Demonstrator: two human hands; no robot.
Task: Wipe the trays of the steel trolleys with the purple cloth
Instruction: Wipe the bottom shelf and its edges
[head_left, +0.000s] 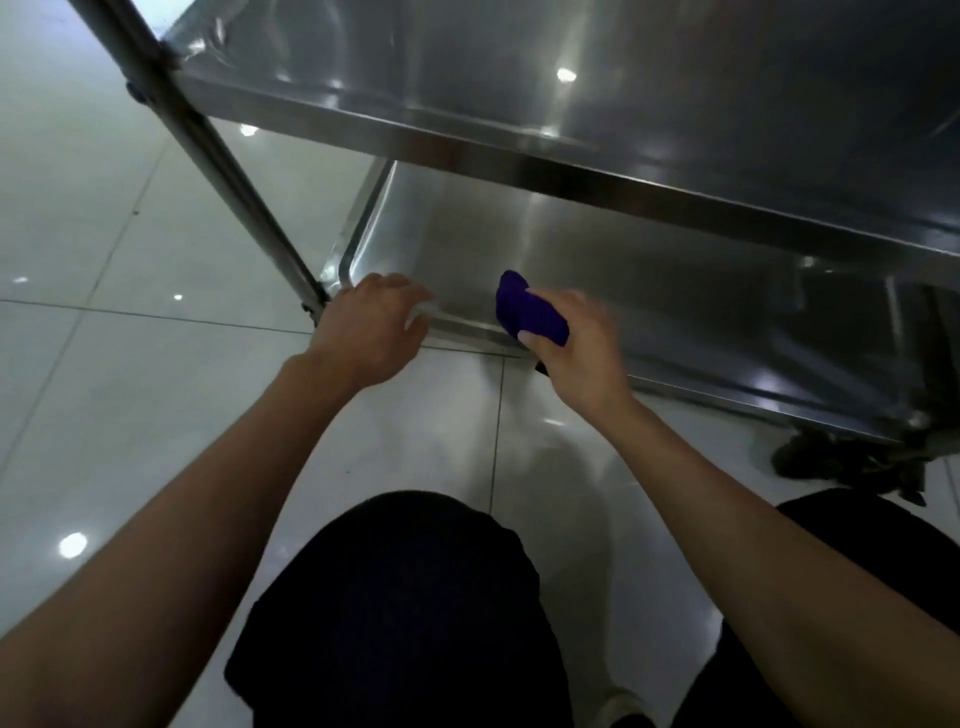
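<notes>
- Cloth (530, 312), purple and bunched, sits in the right hand (576, 348), whose fingers curl round it; one end sticks out past the thumb.
- Cloth and right hand are over the near rim of the lower tray (597, 260); whether the cloth touches the steel, I cannot tell.
- Left hand (371, 325), just left of the cloth, has its fingers hooked over the same rim, beside the trolley leg (228, 171).
- Hands are apart.
- Upper tray (571, 78) lies beyond and above both hands.
- No writing or label is readable.
- Tiled floor (104, 364) lies below the arms.
</notes>
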